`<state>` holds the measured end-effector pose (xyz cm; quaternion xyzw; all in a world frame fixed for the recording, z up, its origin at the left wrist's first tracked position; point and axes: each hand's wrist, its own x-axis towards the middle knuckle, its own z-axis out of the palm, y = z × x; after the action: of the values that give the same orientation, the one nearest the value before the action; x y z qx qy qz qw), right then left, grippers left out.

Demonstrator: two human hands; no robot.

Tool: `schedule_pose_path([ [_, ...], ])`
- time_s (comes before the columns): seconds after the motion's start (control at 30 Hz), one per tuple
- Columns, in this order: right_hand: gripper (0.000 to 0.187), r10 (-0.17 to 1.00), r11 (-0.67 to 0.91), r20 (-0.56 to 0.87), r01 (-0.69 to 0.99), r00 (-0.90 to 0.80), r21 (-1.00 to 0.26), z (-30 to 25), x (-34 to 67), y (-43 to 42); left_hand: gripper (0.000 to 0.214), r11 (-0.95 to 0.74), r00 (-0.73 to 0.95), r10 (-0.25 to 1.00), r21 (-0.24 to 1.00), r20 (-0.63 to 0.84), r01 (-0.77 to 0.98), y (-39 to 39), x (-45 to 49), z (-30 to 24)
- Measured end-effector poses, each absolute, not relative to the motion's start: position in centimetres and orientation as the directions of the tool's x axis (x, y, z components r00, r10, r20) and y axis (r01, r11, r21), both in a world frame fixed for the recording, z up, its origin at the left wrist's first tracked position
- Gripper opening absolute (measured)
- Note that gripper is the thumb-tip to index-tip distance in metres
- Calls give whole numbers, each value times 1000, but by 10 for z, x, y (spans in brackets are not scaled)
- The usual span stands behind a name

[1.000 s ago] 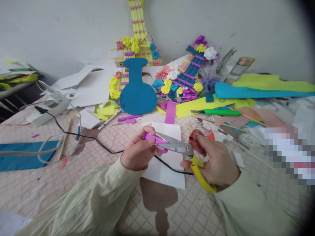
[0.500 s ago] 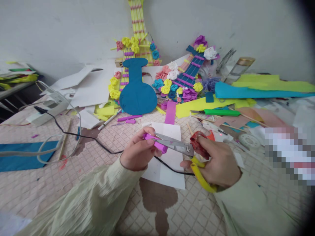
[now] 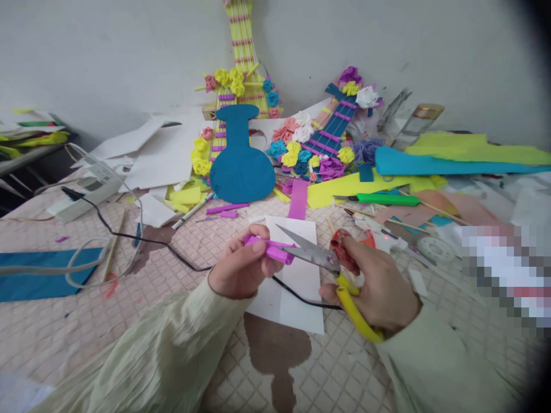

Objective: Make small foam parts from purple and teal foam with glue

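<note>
Purple paper, folded or rolled tight, is pinched between thumb and fingers of the left hand (image 3: 239,264); head view, this purple piece (image 3: 275,252) is held above a white sheet (image 3: 297,307), near mid-table. Right hand (image 3: 385,278) grips scissors (image 3: 316,256) by the handles, one loop red, the other yellow. Blades parted, pointing left; lower blade lies across the near end of the purple piece, upper blade stands clear of it. Whether the lower edge bites, cannot tell. Black cord (image 3: 297,293) crosses the sheet beneath both hands. Purple strip (image 3: 298,199) at the sheet's far edge. Beyond, blue cut-out (image 3: 242,172), guitar-shaped, upright before a yellow guitar (image 3: 243,43) trimmed with paper flowers. Blue guitar (image 3: 333,127) to its right, tilted, flowers clustered at its base. Further right: green knife (image 3: 387,198), blade to the left; tape roll (image 3: 435,248); jar (image 3: 419,124) leaning at the back. Far left: power strip (image 3: 84,198), and a blue strip (image 3: 41,287) with a pale cable (image 3: 34,268) over it. Table (image 3: 357,378) patterned in diamonds.
</note>
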<state>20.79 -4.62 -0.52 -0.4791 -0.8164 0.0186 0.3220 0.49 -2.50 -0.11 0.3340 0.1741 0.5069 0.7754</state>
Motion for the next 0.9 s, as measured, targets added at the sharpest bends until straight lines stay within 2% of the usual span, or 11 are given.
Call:
schedule_pose_path([
  [0.3,35,744,594,545,755,-386,-276,-2,208,-47,18,327,414,910,603,5,-728,-28,-3,8],
  [0.53,33,748,594,524,762,-406,-258,-6,208,-47,20,196,300,951,617,68,-762,-21,2,-1],
  [0.9,38,757,599,516,741,-401,-303,-4,205,-48,20,107,292,941,672,169,-732,-18,6,-7],
])
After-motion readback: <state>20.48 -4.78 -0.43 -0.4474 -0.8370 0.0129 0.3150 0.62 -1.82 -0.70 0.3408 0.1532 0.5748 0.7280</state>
